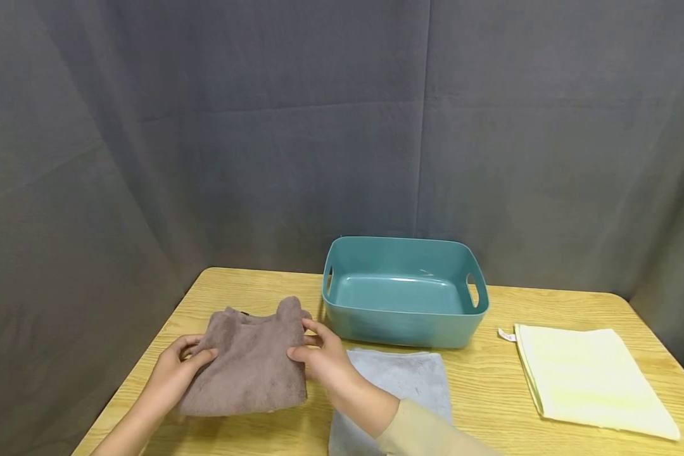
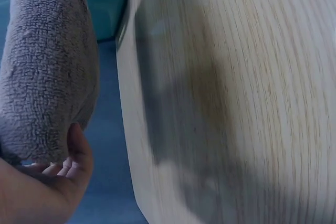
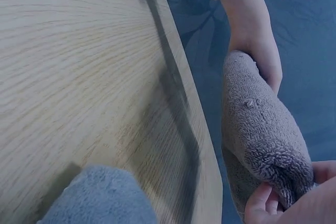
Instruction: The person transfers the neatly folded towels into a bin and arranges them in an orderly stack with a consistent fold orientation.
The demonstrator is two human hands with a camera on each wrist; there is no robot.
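Observation:
Both hands hold up a brownish-mauve terry towel, folded and lifted over the left part of the table. My left hand grips its left edge, thumb on the near face. On the other side my right hand pinches the right edge between thumb and fingers. The left wrist view shows the towel bulging above the left hand. In the right wrist view the towel slants between the two hands, its looped pile bunched at the right fingers.
A teal bin with handle holes stands at the back middle of the wooden table. A light grey-blue cloth lies flat before it, partly under the right forearm. At the right lies a folded pale yellow cloth with a white tag.

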